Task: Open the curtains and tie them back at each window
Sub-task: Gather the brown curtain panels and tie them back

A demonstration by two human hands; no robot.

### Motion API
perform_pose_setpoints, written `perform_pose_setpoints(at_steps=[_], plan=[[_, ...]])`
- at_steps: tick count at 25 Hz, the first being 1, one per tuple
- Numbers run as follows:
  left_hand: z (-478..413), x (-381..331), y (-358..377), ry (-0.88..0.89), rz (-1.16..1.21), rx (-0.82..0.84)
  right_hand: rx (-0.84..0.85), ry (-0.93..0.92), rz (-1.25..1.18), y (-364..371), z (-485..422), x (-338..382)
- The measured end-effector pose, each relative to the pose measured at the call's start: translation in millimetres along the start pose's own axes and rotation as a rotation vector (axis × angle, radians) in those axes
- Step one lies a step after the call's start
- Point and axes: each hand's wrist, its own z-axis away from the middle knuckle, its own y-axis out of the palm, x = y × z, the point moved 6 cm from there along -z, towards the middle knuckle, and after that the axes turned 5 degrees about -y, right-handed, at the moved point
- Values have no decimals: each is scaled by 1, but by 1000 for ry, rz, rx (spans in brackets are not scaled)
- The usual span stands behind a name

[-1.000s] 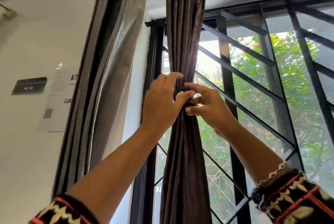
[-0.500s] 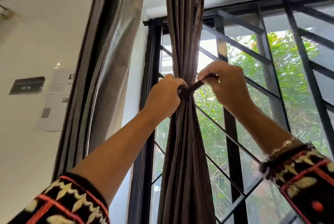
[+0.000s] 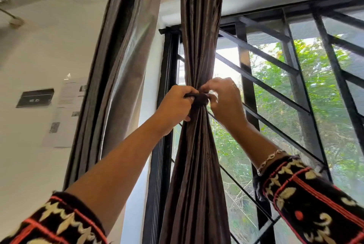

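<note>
Tension is what we should mind: our left hand [image 3: 176, 103], curled tight round one end of the dark tie [image 3: 201, 98], and our right hand [image 3: 222, 97], pinching at the knot with blurred fingers, ought to pull evenly and level, so the band bites without sliding down. The tie sits at centre frame, between both hands and touching them, cinching the brown curtain [image 3: 199, 46] into a narrow waist. A grey curtain [image 3: 122, 66] hangs untied left of the window frame [image 3: 169, 66].
</note>
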Motion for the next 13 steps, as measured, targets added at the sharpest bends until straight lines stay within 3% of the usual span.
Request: perform_pose_setpoints(at_steps=[8,11,13], plan=[[-1,11,-12,0,75,-22,128,90,-159,21,18,1],[0,12,-15,49,-43,-95,299,146,-241,28,16,1],[4,7,-13,120,-110,-114,421,277,-328,33,14,-2]])
